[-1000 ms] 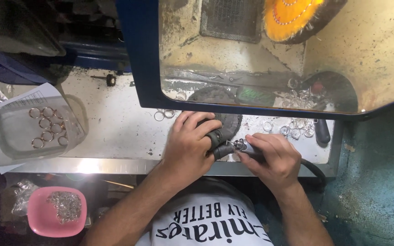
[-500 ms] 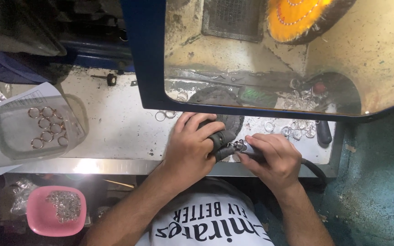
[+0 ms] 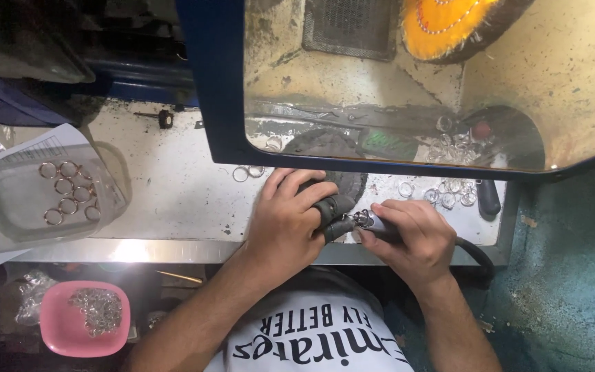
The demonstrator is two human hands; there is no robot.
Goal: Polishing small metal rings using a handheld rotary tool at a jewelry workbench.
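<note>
My left hand (image 3: 289, 219) rests at the front edge of a dusty white workbench (image 3: 173, 193), with dark protective covers on its thumb and forefinger, pinching a small metal ring (image 3: 361, 219). My right hand (image 3: 411, 234) grips a handheld rotary tool (image 3: 380, 225) like a pen, its tip against the ring. A black cable (image 3: 476, 256) trails from the tool to the right. Both hands meet just in front of a round dark pad (image 3: 328, 153).
A clear plastic tray (image 3: 15, 207) with several rings sits on paper at left. A pink bowl (image 3: 60, 331) of rings stands below the bench. Loose rings (image 3: 449, 194) lie under a blue-framed shield (image 3: 218, 89). An orange buffing wheel (image 3: 449, 27) spins behind it.
Both hands stay in place at the bench edge; only slight finger shifts around the ring and tool. The view has drifted a little.
</note>
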